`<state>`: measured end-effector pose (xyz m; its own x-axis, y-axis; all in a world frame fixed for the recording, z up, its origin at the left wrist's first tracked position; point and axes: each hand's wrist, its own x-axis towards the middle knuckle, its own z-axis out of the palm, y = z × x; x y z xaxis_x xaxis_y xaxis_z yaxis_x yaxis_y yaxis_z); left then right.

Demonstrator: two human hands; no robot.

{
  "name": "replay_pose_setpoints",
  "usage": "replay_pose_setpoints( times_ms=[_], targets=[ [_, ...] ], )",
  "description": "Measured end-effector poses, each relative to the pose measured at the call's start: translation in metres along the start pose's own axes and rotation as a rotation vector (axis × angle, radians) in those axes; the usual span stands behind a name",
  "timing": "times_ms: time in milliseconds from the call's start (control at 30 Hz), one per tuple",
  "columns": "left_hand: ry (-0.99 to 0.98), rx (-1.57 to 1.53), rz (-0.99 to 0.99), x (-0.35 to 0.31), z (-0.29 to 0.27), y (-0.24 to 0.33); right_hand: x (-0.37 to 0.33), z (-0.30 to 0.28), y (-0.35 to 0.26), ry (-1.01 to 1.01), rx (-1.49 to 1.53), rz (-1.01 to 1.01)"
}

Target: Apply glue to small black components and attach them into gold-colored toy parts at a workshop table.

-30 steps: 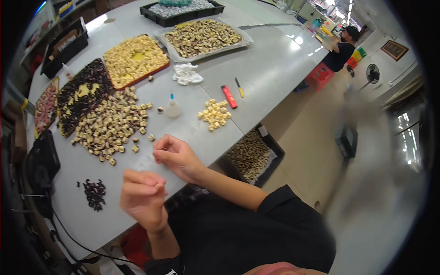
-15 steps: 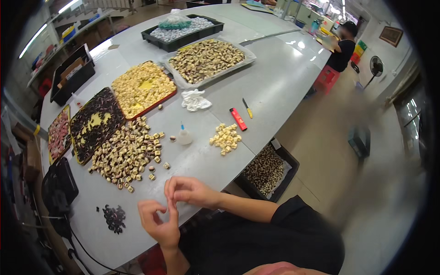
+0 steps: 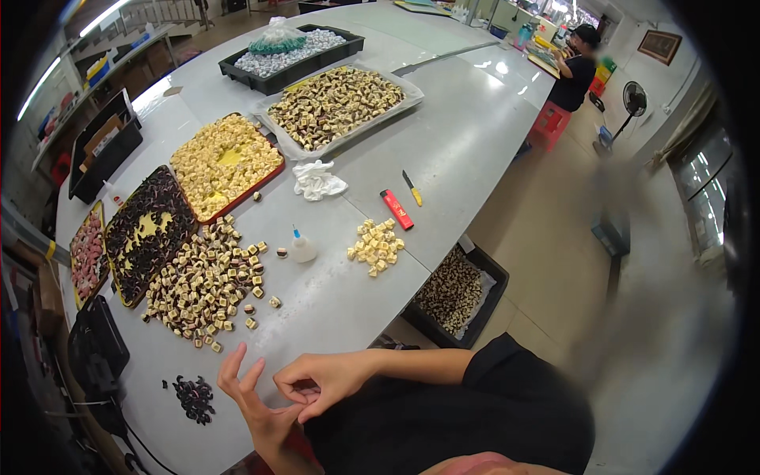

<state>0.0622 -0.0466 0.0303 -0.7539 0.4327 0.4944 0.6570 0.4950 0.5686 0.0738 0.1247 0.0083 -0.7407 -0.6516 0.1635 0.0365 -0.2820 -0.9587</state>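
My left hand (image 3: 255, 402) is low in front of me, past the table's near edge, with fingers raised and apart. Its thumb reaches across to my right hand (image 3: 331, 383), whose fingers are curled in a pinch. Anything between those fingertips is too small or hidden to make out. Beyond the hands lies a heap of small cream-and-dark cubes (image 3: 199, 277). A little pile of black curved pieces (image 3: 194, 399) sits left of my left hand. Farther right is a pile of plain cream cubes (image 3: 375, 247). A small bottle with a blue tip (image 3: 302, 247) stands between the heaps.
Trays of black pieces (image 3: 131, 252), cream pieces (image 3: 184, 170) and two-tone pieces (image 3: 332, 107) line the table (image 3: 467, 150). A red lighter-shaped item (image 3: 397, 210), a yellow-handled knife (image 3: 412, 190) and crumpled tissue (image 3: 318, 182) lie nearby. A black bin (image 3: 483, 317) stands below the edge.
Both hands have dropped lower, toward my body. My left fingers have spread and straightened, while the right ones stay curled. The whole view has shifted slightly.
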Motion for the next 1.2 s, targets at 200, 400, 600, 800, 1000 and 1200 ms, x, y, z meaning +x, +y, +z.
replay_pose_setpoints(
  times_ms=[200, 400, 600, 800, 1000, 1200],
  targets=[
    [0.040, -0.008, -0.003, -0.005, 0.006, -0.006, -0.001, -0.002, -0.007, 0.008, -0.114, -0.015],
    [0.021, 0.043, -0.027, -0.002, 0.008, -0.004, 0.001, -0.001, -0.001, 0.056, -0.191, -0.273],
    [0.043, 0.078, -0.031, 0.000, 0.002, -0.007, 0.000, -0.001, -0.001, 0.055, -0.154, -0.111],
    [0.057, 0.069, -0.044, -0.004, 0.003, -0.012, 0.001, -0.002, 0.002, 0.076, -0.169, -0.144],
    [0.059, 0.089, -0.043, -0.002, 0.004, -0.010, 0.000, -0.002, -0.002, 0.039, -0.101, -0.019],
    [0.053, 0.114, -0.029, -0.001, 0.004, -0.011, 0.000, -0.002, -0.003, 0.043, -0.115, -0.031]
  ],
)
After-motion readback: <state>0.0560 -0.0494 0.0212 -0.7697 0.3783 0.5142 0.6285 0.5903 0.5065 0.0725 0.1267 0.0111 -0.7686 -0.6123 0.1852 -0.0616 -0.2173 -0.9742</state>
